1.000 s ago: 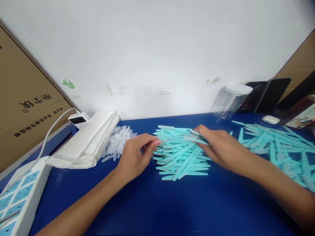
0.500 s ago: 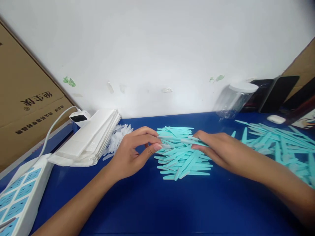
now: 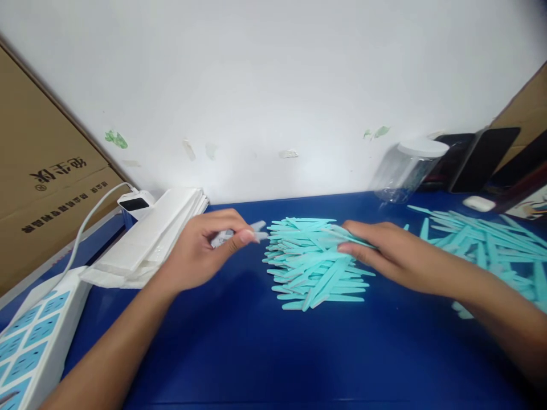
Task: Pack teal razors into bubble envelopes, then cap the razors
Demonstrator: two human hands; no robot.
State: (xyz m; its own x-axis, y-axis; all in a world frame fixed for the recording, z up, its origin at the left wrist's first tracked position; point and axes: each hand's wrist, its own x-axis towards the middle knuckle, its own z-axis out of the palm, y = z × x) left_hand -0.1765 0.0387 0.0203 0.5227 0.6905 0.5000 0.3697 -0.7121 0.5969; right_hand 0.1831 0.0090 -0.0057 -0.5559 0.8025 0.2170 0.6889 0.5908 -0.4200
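A pile of turquoise eyebrow razors point(image 3: 318, 273) lies mid-table, handles mostly sideways. My right hand point(image 3: 380, 250), at the pile's right edge, pinches a few turquoise razors point(image 3: 361, 240) between thumb and fingers; their pale, see-through ends point(image 3: 337, 233) point left and are blurred. Left of the pile, thumb and forefinger of my left hand point(image 3: 205, 247) are closed on small translucent caps point(image 3: 259, 230); how many, I cannot tell. Behind that hand, more translucent caps point(image 3: 222, 236) show only in part.
White paper-like sleeves point(image 3: 145, 228) are stacked at left, near a white device point(image 3: 135, 202) and a power strip point(image 3: 38, 336). More turquoise razors point(image 3: 491, 245) spread at right. A clear lidded jar point(image 3: 405, 171) and dark phone-like slabs point(image 3: 485, 159) stand behind. A cardboard box point(image 3: 51, 154) borders the left.
My left hand has moved left, away from the razors in my right hand, and now has translucent caps at its fingertips. My right hand has shifted slightly, still holding razors.
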